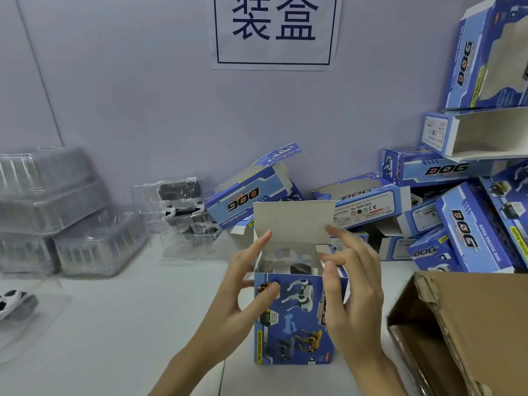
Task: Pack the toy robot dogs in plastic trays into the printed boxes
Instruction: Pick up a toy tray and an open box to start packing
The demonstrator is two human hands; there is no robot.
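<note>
Printed box (297, 318) stands upright on the table (128, 324), top end open, main lid flap (294, 221) up and leaning back. Through the opening: clear plastic tray with a dark toy robot dog (297, 265) already down inside, so this one is loaded, closing step pending by my read.

Left hand (243, 287): grip is grasping the box, thumb on the printed front near the top corner, fingers up the left side wall, index tip reaching the lid flap's lower left edge. Likely steadies the box so it doesn't tip while the flaps get folded.

Right hand (351, 281): fingers loosely curled at the top right corner, thumb lying on the front right edge, fingertips at the lid flap's lower right corner and the side dust flap. Looks like a light pinch on the box edge, about to tuck the dust flap in before the lid comes down.

Supply layout makes sense: more trayed dogs (183, 212) at the wall left of centre, one trayed dog (14, 307) at the far left edge, stacked clear trays (65, 221) behind it. Pile of open printed boxes (451, 201) on the right within reach. Brown cardboard carton (457, 332) open at lower right, probably for finished boxes.

Wall sign (274, 27) above the station.
</note>
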